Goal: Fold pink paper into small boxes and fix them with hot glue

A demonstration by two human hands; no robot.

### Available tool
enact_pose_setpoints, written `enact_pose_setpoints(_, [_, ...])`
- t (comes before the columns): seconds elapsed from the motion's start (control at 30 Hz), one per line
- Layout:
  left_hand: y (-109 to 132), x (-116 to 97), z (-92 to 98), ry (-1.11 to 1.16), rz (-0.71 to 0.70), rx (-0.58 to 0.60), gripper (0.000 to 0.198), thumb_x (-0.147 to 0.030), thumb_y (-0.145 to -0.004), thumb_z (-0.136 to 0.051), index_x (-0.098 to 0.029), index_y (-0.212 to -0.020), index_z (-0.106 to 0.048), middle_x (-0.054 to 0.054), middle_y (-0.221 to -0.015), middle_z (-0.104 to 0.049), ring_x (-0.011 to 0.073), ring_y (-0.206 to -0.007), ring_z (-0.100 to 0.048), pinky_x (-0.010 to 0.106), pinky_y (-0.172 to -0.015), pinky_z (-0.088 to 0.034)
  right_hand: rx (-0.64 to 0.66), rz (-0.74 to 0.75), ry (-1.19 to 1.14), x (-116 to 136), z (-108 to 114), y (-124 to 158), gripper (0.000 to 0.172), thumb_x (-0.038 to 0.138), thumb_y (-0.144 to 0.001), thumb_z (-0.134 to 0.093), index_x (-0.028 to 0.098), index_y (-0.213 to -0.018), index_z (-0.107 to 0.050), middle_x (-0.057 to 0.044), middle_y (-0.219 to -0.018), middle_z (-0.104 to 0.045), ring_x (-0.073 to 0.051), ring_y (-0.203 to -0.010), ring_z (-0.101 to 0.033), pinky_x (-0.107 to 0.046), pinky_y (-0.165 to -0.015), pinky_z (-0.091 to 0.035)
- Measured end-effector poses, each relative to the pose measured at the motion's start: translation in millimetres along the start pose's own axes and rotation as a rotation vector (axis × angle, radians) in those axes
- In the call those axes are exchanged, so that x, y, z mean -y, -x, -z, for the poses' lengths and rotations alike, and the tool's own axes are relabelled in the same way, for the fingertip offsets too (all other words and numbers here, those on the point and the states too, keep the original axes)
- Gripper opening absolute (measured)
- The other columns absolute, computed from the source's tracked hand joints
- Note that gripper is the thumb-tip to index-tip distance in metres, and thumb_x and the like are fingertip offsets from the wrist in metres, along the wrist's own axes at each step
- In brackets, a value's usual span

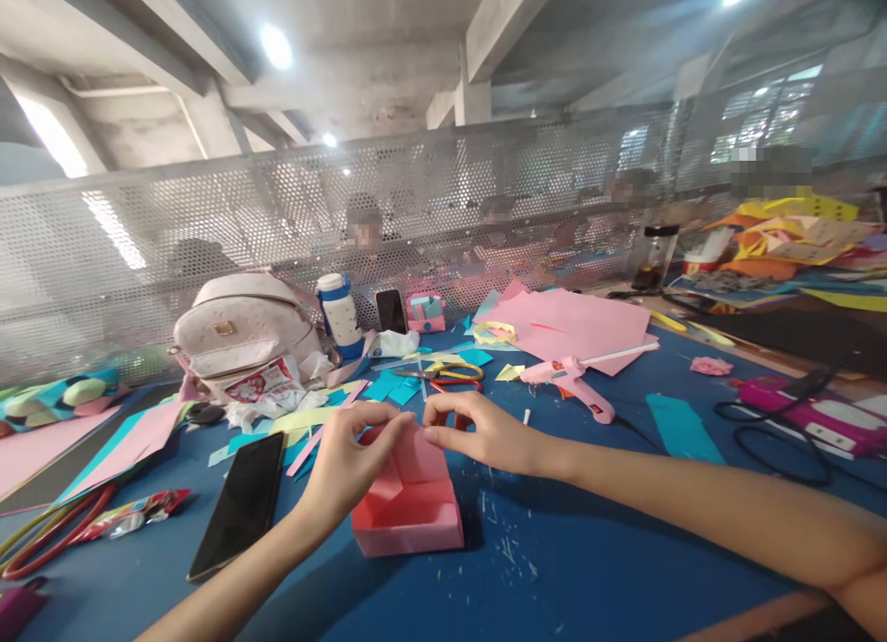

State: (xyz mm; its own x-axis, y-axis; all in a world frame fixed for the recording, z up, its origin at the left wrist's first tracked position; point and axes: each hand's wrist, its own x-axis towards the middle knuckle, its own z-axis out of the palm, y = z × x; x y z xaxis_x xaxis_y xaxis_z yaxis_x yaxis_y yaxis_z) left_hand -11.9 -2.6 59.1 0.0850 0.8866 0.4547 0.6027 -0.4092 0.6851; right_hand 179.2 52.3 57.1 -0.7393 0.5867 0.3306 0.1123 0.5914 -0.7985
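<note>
A small open pink paper box [410, 537] rests on the blue table in front of me, with a raised pink paper panel at its back. My left hand [355, 453] is closed, thumb and fingers pinching the upper left edge of that panel. From the right, my right hand [478, 430] pinches the panel's upper right edge, thumb and fingertips together. The two hands nearly meet at the top. Parts of the panel and the box's left side are hidden by my left hand.
A black phone [240, 503] lies left of the box. Beyond are yellow scissors [457, 376], a pink glue gun [569, 383], paper scraps, a white bottle [339, 316] and a backpack [242, 323]. Pink sheets [582, 321] and a purple power strip [818, 416] sit to the right.
</note>
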Motion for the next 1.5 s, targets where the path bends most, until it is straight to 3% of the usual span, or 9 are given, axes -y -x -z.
enact_pose_setpoints(0.17, [-5, 6, -4.5, 0.109, 0.018, 0.030, 0.016, -0.034, -0.081, -0.066, -0.021, -0.088, -0.071, 0.001, -0.086, -0.072, 0.0179, -0.081, -0.064, 0.024, -0.073, -0.046, -0.012, 0.064, 0.052, 1, 0, 1, 0.024, 0.027, -0.092, -0.052, 0.018, -0.070, -0.049, 0.004, -0.065, -0.043, -0.011, -0.063, -0.040, -0.025, -0.058, -0.032])
enact_pose_setpoints(0.23, [-7, 11, -7.0, 0.167, 0.049, -0.027, 0.028, -0.034, -0.074, -0.073, -0.021, -0.098, -0.069, 0.002, -0.096, -0.072, 0.0192, -0.086, -0.064, 0.025, -0.074, -0.049, -0.063, 0.098, 0.060, 1, 4, 0, 0.026, 0.027, -0.092, -0.051, 0.018, -0.068, -0.045, 0.004, -0.066, -0.040, -0.011, -0.062, -0.037, -0.025, -0.057, -0.031])
enact_pose_setpoints(0.43, [-11, 34, -12.6, 0.545, 0.286, -0.014, 0.033, -0.047, -0.074, -0.073, -0.014, -0.075, -0.066, 0.003, -0.068, -0.070, 0.0148, -0.059, -0.062, 0.022, -0.055, -0.046, -0.267, 0.099, 0.095, -13, 20, -8, 0.026, 0.028, -0.093, -0.048, 0.019, -0.069, -0.042, 0.004, -0.066, -0.041, -0.011, -0.062, -0.038, -0.025, -0.058, -0.031])
enact_pose_setpoints(0.77, [-9, 36, -11.8, 0.579, 0.329, 0.021, 0.043, -0.052, -0.080, -0.065, -0.012, -0.094, -0.072, 0.005, -0.069, -0.072, 0.0160, -0.056, -0.064, 0.021, -0.051, -0.045, -0.210, 0.007, 0.136, -25, 20, -13, 0.013, 0.028, -0.089, -0.057, 0.017, -0.081, -0.061, -0.001, -0.078, -0.061, -0.012, -0.069, -0.053, -0.024, -0.059, -0.039])
enact_pose_setpoints(0.97, [-6, 33, -12.4, 0.616, 0.337, 0.045, 0.041, -0.054, -0.081, -0.063, -0.015, -0.089, -0.073, 0.002, -0.069, -0.070, 0.0138, -0.057, -0.061, 0.019, -0.052, -0.044, -0.196, 0.002, -0.012, -26, 25, -17, 0.026, 0.034, -0.087, -0.059, 0.016, -0.068, -0.056, 0.002, -0.067, -0.052, -0.010, -0.060, -0.046, -0.024, -0.055, -0.036])
enact_pose_setpoints(1.13, [-7, 31, -12.2, 0.638, 0.384, 0.081, 0.041, -0.054, -0.078, -0.067, -0.013, -0.075, -0.070, -0.001, -0.059, -0.063, 0.0090, -0.049, -0.052, 0.017, -0.046, -0.036, -0.224, 0.041, -0.102, -27, 33, -17, 0.029, 0.037, -0.098, -0.041, 0.016, -0.091, -0.060, -0.003, -0.078, -0.063, -0.011, -0.066, -0.053, -0.024, -0.060, -0.041])
enact_pose_setpoints(1.27, [-7, 26, -13.3, 0.663, 0.413, 0.158, 0.041, -0.054, -0.077, -0.068, -0.013, -0.079, -0.069, 0.000, -0.060, -0.063, 0.0088, -0.048, -0.052, 0.017, -0.046, -0.036, -0.324, 0.195, 0.103, -14, 36, -11, 0.018, 0.030, -0.098, -0.047, 0.020, -0.098, -0.062, -0.004, -0.094, -0.063, -0.014, -0.086, -0.057, -0.027, -0.071, -0.044])
enact_pose_setpoints(1.37, [-5, 20, -15.3, 0.677, 0.395, 0.198, 0.039, -0.052, -0.077, -0.069, -0.013, -0.076, -0.068, -0.001, -0.057, -0.061, 0.0078, -0.046, -0.050, 0.016, -0.044, -0.033, -0.219, 0.391, 0.377, -3, 33, -5, 0.015, 0.028, -0.095, -0.054, 0.024, -0.096, -0.068, -0.004, -0.097, -0.063, -0.017, -0.093, -0.054, -0.032, -0.083, -0.043])
enact_pose_setpoints(1.5, [0, 12, -16.8, 0.684, 0.358, 0.246, 0.039, -0.052, -0.081, -0.065, -0.013, -0.075, -0.067, -0.002, -0.055, -0.057, 0.0079, -0.048, -0.049, 0.016, -0.046, -0.035, -0.165, 0.548, 0.650, 4, 26, 2, 0.017, 0.029, -0.094, -0.055, 0.026, -0.103, -0.070, -0.005, -0.095, -0.064, -0.018, -0.090, -0.051, -0.033, -0.079, -0.043])
